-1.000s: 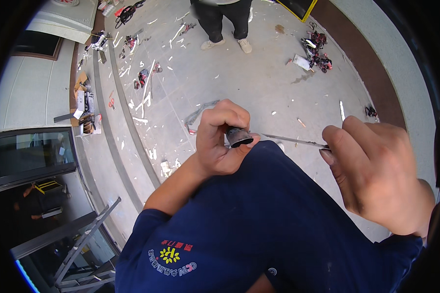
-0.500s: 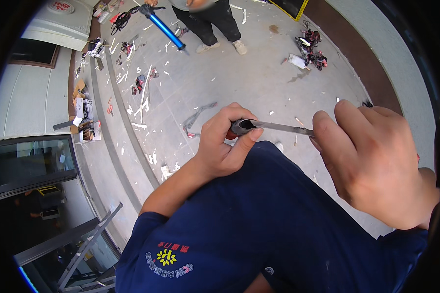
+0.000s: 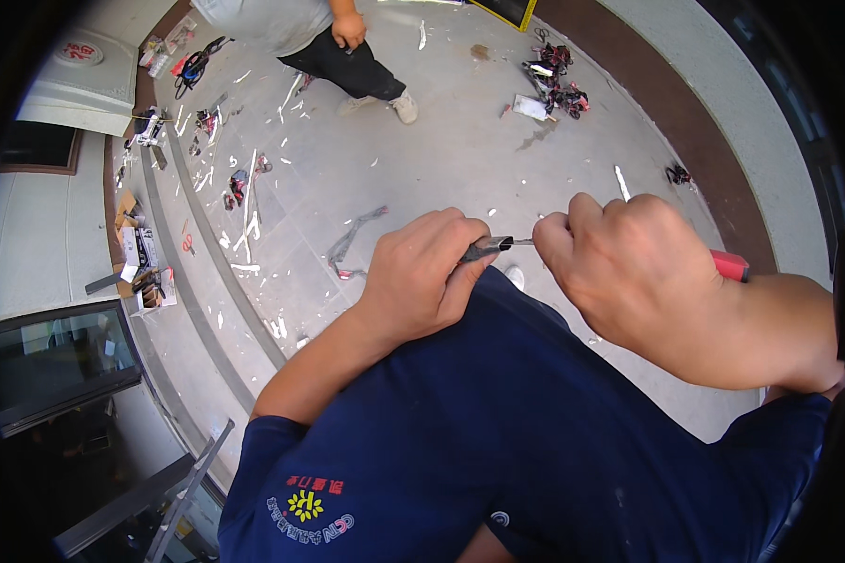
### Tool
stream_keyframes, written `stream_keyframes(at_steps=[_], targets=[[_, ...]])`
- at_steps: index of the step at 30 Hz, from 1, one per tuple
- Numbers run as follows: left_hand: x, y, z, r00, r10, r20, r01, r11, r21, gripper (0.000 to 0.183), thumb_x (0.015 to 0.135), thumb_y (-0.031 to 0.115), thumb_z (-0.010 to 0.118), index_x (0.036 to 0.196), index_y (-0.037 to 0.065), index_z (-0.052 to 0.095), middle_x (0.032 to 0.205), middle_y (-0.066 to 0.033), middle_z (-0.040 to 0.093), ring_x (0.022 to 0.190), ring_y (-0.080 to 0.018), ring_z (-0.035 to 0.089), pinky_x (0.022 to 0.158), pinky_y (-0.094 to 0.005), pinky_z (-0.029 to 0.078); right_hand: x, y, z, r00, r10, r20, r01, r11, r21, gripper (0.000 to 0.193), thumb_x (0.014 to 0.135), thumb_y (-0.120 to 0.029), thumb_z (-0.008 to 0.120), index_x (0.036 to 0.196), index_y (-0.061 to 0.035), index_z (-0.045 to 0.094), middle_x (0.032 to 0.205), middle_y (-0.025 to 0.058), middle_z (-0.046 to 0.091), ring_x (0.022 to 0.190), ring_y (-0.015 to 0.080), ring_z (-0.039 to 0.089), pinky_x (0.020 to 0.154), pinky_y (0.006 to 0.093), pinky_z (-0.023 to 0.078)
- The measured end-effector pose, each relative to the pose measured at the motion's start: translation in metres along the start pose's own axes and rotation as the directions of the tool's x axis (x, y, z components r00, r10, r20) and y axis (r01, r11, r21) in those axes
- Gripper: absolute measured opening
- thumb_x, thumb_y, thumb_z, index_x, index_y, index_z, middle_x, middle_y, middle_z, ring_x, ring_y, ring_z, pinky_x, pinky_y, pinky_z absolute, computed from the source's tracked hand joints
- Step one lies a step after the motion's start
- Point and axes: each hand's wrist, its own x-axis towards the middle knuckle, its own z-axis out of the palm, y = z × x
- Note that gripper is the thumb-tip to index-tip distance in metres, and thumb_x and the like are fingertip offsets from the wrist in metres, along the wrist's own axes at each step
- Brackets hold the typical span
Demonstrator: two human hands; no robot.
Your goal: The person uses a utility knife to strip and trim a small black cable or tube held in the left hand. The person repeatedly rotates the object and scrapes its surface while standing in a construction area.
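My left hand (image 3: 421, 277) is closed round a dark piece with a hollow, slanted open end (image 3: 493, 247), held in front of my chest. I cannot make out its exact kind. In my right hand (image 3: 634, 281) is a thin-bladed tool; its red handle (image 3: 729, 266) sticks out behind the fist, near the wrist. A short stretch of its narrow metal blade (image 3: 524, 242) shows between the hands, reaching to the hollow end. Most of the tool is hidden by my fingers.
Another person (image 3: 347, 66) stands ahead on the grey floor. White scraps and strips are strewn about. A dark, red-flecked heap (image 3: 559, 84) lies at far right, an opened cardboard box (image 3: 145, 253) at left by the steps (image 3: 221, 310). A dark metal bar (image 3: 192, 488) slants at lower left.
My right hand has moved left, close to my left hand, and turned, so the red handle now shows. Less blade is visible. The other person has turned and stepped left; the blue tube gun is out of view.
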Motion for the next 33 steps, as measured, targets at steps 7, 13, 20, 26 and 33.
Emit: stream_keyframes(at_steps=[7,13,20,26,33], targets=[[-0.004,-0.054,-0.015,0.986,0.113,-0.121,-0.096,0.986,0.136,0.021,0.094,0.001,0.076,0.105,0.006,0.059,0.088,-0.0099,0.062,0.075,-0.0279,0.056,0.067,-0.0372,0.046,-0.010,0.034,-0.010,0.998,0.057,-0.026,-0.054,0.994,0.092,0.011,0.091,-0.007,0.069,0.095,-0.0036,0.060,0.079,0.0103,0.057,0.066,0.0269,0.066,0.062,0.0403,0.051],[-0.009,-0.062,-0.033,0.983,0.136,-0.121,-0.135,0.991,0.016,0.026,0.098,0.008,0.070,0.118,0.005,0.054,0.103,-0.0158,0.060,0.087,-0.0282,0.056,0.077,-0.0373,0.047,-0.015,0.034,0.005,0.953,0.192,-0.236,-0.124,0.953,0.278,0.015,0.093,-0.010,0.074,0.090,-0.0031,0.061,0.074,0.0124,0.053,0.059,0.0321,0.060,0.055,0.0444,0.045],[-0.002,-0.059,-0.034,0.967,0.241,-0.086,-0.249,0.963,-0.103,0.032,0.095,0.023,0.060,0.120,0.005,0.053,0.105,-0.0177,0.058,0.091,-0.0306,0.054,0.083,-0.0437,0.047,-0.007,0.028,-0.016,0.956,0.056,-0.287,0.058,0.925,0.374,0.018,0.093,-0.013,0.078,0.100,-0.0013,0.066,0.075,0.0107,0.051,0.059,0.0284,0.058,0.055,0.0415,0.045],[0.007,-0.053,-0.025,0.962,0.266,-0.066,-0.273,0.945,-0.178,0.036,0.093,0.031,0.061,0.117,0.006,0.054,0.101,-0.0165,0.058,0.088,-0.0297,0.054,0.080,-0.0423,0.046,0.002,0.025,-0.030,0.967,-0.052,-0.249,0.118,0.959,0.259,0.017,0.092,-0.014,0.077,0.097,-0.0026,0.065,0.073,0.0077,0.044,0.057,0.0250,0.054,0.055,0.0405,0.043],[0.012,-0.042,-0.018,0.953,0.295,-0.062,-0.302,0.934,-0.194,0.037,0.077,0.019,0.062,0.110,0.005,0.055,0.096,-0.0144,0.061,0.080,-0.0333,0.055,0.073,-0.0429,0.048,0.013,0.027,-0.048,0.971,-0.203,-0.122,0.217,0.970,0.109,0.013,0.087,-0.013,0.070,0.090,-0.0048,0.061,0.072,0.0062,0.049,0.060,0.0228,0.059,0.056,0.0375,0.044]])
